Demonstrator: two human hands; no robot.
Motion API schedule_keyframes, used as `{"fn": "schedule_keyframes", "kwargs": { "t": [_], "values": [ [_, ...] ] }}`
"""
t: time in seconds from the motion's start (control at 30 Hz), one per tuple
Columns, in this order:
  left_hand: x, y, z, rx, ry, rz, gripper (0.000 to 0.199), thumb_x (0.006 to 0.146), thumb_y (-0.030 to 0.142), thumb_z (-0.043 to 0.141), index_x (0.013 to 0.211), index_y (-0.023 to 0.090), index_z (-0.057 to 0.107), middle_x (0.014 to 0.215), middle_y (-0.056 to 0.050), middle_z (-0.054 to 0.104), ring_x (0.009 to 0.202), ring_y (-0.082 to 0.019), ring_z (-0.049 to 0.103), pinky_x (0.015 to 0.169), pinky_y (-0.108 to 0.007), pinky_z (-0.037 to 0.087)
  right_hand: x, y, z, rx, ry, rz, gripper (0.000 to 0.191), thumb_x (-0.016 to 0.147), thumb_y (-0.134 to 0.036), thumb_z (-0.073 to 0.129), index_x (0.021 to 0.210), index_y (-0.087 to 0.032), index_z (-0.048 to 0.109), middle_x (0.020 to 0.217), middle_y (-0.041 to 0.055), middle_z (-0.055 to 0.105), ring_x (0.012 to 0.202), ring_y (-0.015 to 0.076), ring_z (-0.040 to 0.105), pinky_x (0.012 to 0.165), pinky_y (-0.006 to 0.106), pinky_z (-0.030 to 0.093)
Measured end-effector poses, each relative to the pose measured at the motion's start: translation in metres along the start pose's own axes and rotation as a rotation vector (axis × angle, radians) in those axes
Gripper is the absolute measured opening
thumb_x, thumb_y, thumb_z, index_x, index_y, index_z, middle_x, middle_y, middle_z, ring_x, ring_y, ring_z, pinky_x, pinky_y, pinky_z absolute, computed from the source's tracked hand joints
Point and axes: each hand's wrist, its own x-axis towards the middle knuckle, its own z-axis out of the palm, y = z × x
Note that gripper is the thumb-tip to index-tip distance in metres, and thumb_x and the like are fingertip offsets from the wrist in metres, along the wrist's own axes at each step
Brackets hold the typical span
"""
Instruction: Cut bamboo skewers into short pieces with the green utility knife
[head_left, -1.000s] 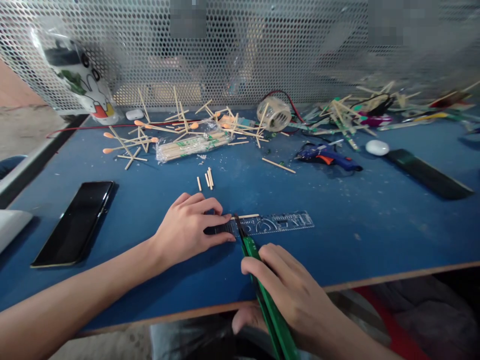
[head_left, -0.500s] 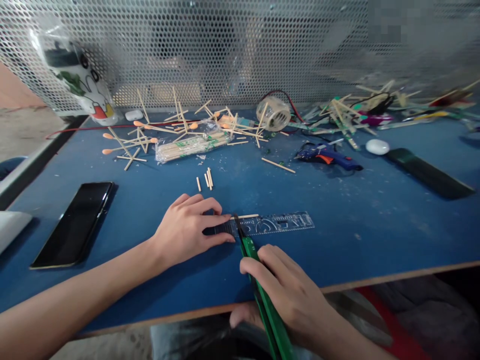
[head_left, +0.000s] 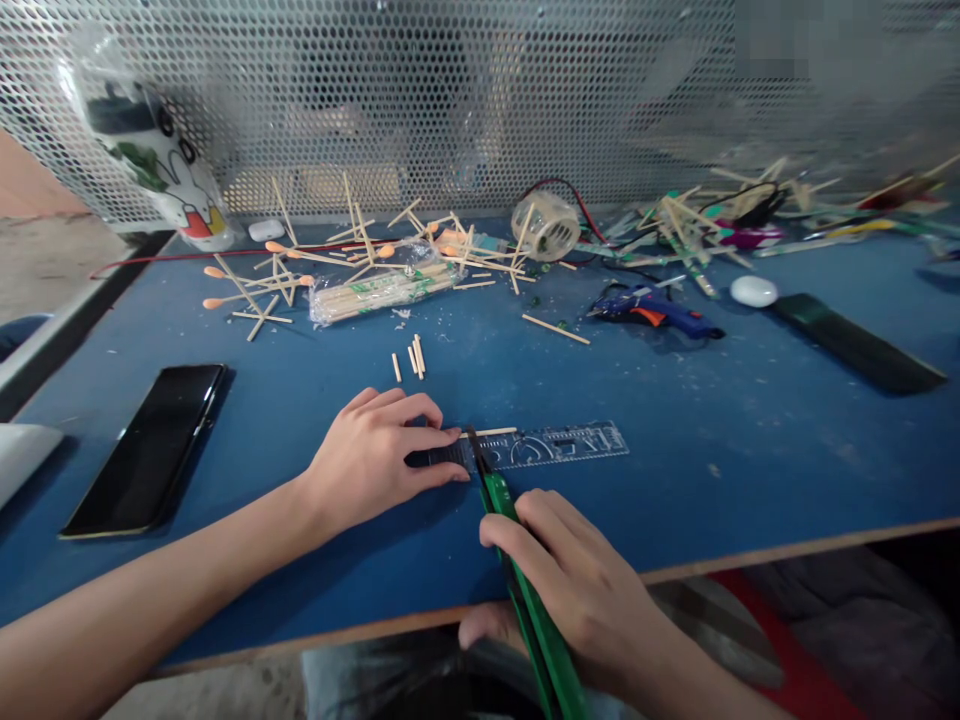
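Note:
A clear plastic ruler lies flat on the blue table, with a thin wooden stick along its upper edge. My left hand is bent over the ruler's left end, its index fingertip on the stick's left end and its thumb on the ruler's lower side. In my right hand is a green utility knife; its dark blade points away from me and its tip meets the stick just beside my left fingertips. Several short cut stick pieces lie beyond my left hand.
A phone lies at left. Farther back are a bag of sticks, cotton swabs, a blue glue gun, a white earbud case, a dark flat strip and a bottle before a perforated metal panel.
Both hands, the knife, the stick and the ruler hold nearly the same places. Only a very slight shift of the view shows.

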Motion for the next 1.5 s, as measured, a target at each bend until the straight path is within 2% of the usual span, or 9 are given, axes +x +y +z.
{"fn": "schedule_keyframes", "kwargs": {
  "t": [0.27, 0.87, 1.1, 1.33, 1.5],
  "values": [
    [0.001, 0.000, 0.000, -0.014, -0.013, -0.012, 0.030, 0.093, 0.059, 0.066, 0.105, 0.033, 0.077, 0.106, 0.005, 0.070, 0.087, -0.014, 0.064, 0.075, -0.033, 0.038, 0.000, -0.003, 0.002, -0.055, 0.005, -0.008, 0.033, 0.093, -0.048, 0.061, 0.104, -0.017, 0.055, 0.080, 0.0027, 0.048, 0.069, 0.0215, 0.047, 0.061, 0.036, 0.046],
    [0.000, 0.001, 0.001, -0.022, -0.022, -0.029, 0.030, 0.092, 0.059, 0.067, 0.105, 0.034, 0.077, 0.107, 0.006, 0.070, 0.088, -0.014, 0.064, 0.078, -0.032, 0.042, 0.000, 0.000, 0.004, -0.052, 0.009, -0.009, 0.030, 0.093, -0.044, 0.061, 0.107, -0.018, 0.055, 0.081, 0.0032, 0.047, 0.070, 0.0217, 0.047, 0.061, 0.037, 0.048],
    [0.000, 0.000, 0.001, -0.013, -0.021, -0.017, 0.030, 0.093, 0.059, 0.065, 0.106, 0.034, 0.077, 0.107, 0.005, 0.070, 0.088, -0.015, 0.065, 0.078, -0.032, 0.043, -0.001, -0.002, 0.005, -0.034, -0.019, 0.015, 0.035, 0.091, -0.045, 0.064, 0.110, -0.016, 0.055, 0.084, 0.0045, 0.049, 0.072, 0.0224, 0.049, 0.062, 0.039, 0.050],
    [0.000, 0.000, 0.001, -0.008, -0.011, -0.031, 0.030, 0.093, 0.059, 0.065, 0.104, 0.034, 0.078, 0.105, 0.004, 0.071, 0.087, -0.015, 0.065, 0.076, -0.031, 0.043, -0.002, -0.014, 0.003, -0.131, -0.024, -0.004, 0.047, 0.090, -0.050, 0.064, 0.117, -0.012, 0.057, 0.087, 0.0082, 0.053, 0.073, 0.0246, 0.052, 0.062, 0.040, 0.053],
    [0.000, 0.001, 0.000, -0.005, -0.012, -0.024, 0.028, 0.093, 0.058, 0.066, 0.103, 0.034, 0.078, 0.102, 0.003, 0.070, 0.085, -0.015, 0.064, 0.075, -0.031, 0.042, 0.007, -0.015, -0.004, -0.124, -0.063, -0.010, 0.051, 0.083, -0.055, 0.070, 0.107, -0.012, 0.059, 0.085, 0.0072, 0.052, 0.073, 0.0237, 0.051, 0.063, 0.041, 0.054]
  ]
}}
